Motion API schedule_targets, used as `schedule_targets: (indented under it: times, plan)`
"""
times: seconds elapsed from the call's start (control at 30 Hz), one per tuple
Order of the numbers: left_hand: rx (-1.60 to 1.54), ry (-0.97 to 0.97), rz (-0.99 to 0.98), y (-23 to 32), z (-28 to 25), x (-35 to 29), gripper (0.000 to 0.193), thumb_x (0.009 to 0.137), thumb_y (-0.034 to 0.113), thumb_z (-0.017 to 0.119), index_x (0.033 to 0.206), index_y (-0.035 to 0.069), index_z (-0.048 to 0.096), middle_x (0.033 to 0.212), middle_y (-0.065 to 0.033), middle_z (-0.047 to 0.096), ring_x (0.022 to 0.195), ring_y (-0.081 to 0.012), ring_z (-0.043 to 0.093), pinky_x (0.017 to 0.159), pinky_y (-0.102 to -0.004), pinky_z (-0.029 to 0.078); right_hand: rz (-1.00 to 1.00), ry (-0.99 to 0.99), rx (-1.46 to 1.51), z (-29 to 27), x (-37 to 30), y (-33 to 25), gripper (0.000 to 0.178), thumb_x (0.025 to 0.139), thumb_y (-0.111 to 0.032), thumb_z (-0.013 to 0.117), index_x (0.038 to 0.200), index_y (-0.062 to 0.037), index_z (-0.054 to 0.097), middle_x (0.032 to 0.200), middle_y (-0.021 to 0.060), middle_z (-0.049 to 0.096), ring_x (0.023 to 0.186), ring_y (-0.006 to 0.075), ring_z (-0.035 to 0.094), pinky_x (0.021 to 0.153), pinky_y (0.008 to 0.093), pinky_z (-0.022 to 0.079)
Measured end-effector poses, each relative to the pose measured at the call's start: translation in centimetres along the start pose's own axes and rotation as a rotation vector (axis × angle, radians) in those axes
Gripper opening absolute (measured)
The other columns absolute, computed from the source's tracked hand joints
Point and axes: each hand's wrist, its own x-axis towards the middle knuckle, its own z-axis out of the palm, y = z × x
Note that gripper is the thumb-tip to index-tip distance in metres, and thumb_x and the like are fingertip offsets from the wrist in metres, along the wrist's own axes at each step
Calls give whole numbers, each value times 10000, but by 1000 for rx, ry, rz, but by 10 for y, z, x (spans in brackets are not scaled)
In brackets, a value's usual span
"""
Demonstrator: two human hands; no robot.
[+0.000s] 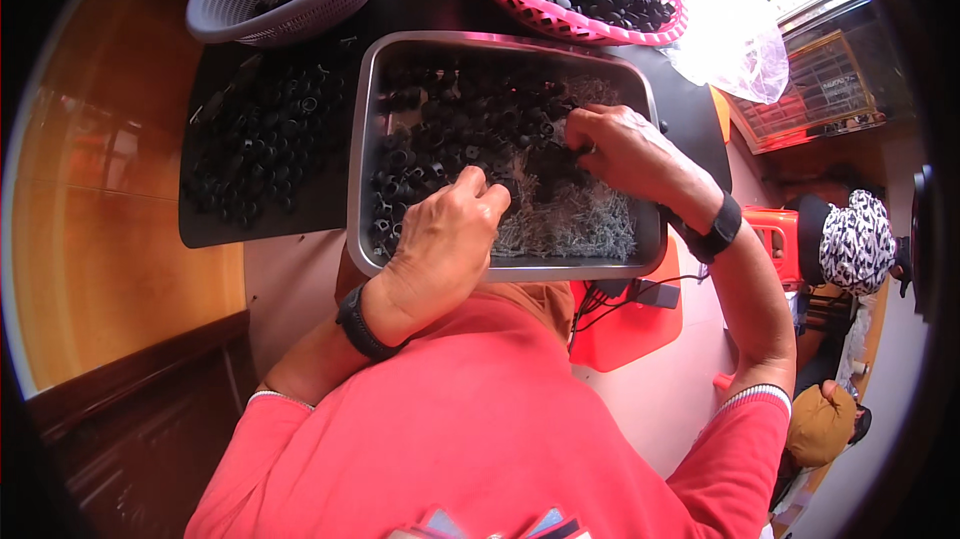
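Note:
A rectangular metal tray (359,149) lies before me, with small black ring-shaped parts (460,114) at its back and left. At its front right is a heap of thin, pale silvery pins (565,224). My left hand (455,224) is over the tray's front middle, its fingers closed and pointing down between the black parts and the pins. Closed in a pinch, my right hand (622,151) reaches over the right side of the tray, just above the pins. The fingertips of both hands are partly hidden, so what they hold cannot be made out.
Left of the tray, more black ring parts (270,139) are piled on the dark tabletop (215,224). Behind stand a pale plastic basket (235,4) and a pink basket (500,4) of black discs. A clear plastic bag (750,69) and a red stool (640,334) are on the right.

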Motion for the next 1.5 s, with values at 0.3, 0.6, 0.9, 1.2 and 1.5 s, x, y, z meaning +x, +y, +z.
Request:
schedule_targets:
  times: [0.3,0.6,0.9,1.2,1.5]
  plan:
    - [-322,241,-27,-8,0,5,149,766,7,651,899,23,584,806,-79,578,685,-210,582,605,-303,465,264,344,304,0,-54,-49,185,735,-49,667,896,-7,586,698,119,566,614,229,580,573,306,459]
    - [-1165,-61,-306,-6,-11,6,140,934,136,533,1014,25,566,894,-46,614,743,-70,572,637,-198,466,393,588,670,40,-66,-93,178,774,-24,685,934,3,611,734,55,619,650,93,607,567,224,468]
    - [-1678,-203,-392,-15,-6,2,158,943,117,500,1078,36,501,1116,-133,571,1000,-211,596,862,-329,502,298,632,769,54,-45,-103,185,757,-15,691,930,-11,626,742,54,621,661,98,609,556,219,464]
    - [-1717,-71,-363,-18,-11,2,141,914,65,529,1043,16,501,1097,-168,575,960,-205,613,841,-303,513,388,435,505,43,-50,-99,178,751,-42,704,906,-3,625,741,81,635,638,128,626,563,259,479]
    - [-1599,18,-396,-21,-16,-1,156,823,-23,612,946,29,531,964,-132,625,807,-136,630,710,-226,509,580,324,108,51,-54,-80,167,740,-173,703,855,-72,638,789,68,607,722,269,626,624,379,486]
